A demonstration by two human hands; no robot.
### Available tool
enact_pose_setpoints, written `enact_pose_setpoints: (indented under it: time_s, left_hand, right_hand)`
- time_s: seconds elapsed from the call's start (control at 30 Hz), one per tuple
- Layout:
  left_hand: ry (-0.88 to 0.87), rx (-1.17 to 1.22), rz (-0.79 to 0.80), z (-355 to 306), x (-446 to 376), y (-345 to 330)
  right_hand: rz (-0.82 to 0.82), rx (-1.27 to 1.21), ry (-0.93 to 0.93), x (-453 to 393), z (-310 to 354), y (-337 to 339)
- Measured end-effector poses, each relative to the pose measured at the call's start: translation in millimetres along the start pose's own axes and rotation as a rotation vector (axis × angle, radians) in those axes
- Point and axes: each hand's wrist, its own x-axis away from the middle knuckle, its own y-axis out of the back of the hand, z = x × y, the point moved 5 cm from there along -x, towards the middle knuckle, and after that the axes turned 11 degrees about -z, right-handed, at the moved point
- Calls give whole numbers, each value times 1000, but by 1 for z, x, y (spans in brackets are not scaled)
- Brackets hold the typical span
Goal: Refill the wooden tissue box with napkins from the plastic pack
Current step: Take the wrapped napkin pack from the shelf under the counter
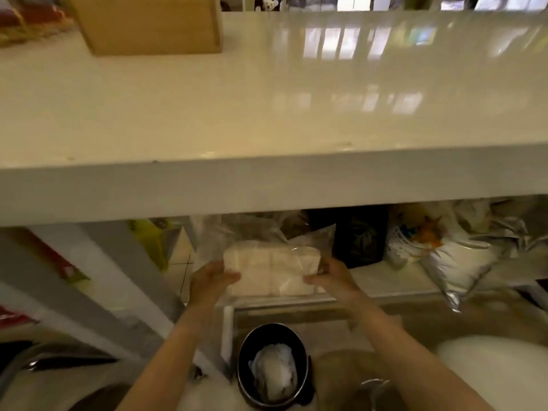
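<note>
The wooden tissue box [148, 23] stands at the far left of the white counter [267, 114]. Below the counter's front edge, a clear plastic pack of white napkins [271, 269] is held between both my hands. My left hand [212, 281] grips its left end and my right hand [332, 277] grips its right end. The loose top of the plastic bag rises behind the napkin stack, under the counter. The view is blurred by motion.
A low shelf under the counter holds a black bag [360, 238] and several white and printed bags [444, 256]. A black bin [274, 366] with crumpled white paper stands on the floor between my arms. Red-wrapped packets [26, 19] lie beside the wooden box.
</note>
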Motion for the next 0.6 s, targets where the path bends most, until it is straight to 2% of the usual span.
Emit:
enact_pose_setpoints:
  time_s: [0.17, 0.3, 0.6]
  left_hand:
    - [-99, -100, 137, -34, 53, 15]
    - [-171, -124, 232, -68, 111, 37]
    - [-404, -100, 264, -181, 211, 89]
  right_hand:
    - [-40, 83, -14, 62, 18, 46]
    - [16, 75, 78, 129, 51, 81]
    - [93, 159, 300, 221, 179, 157]
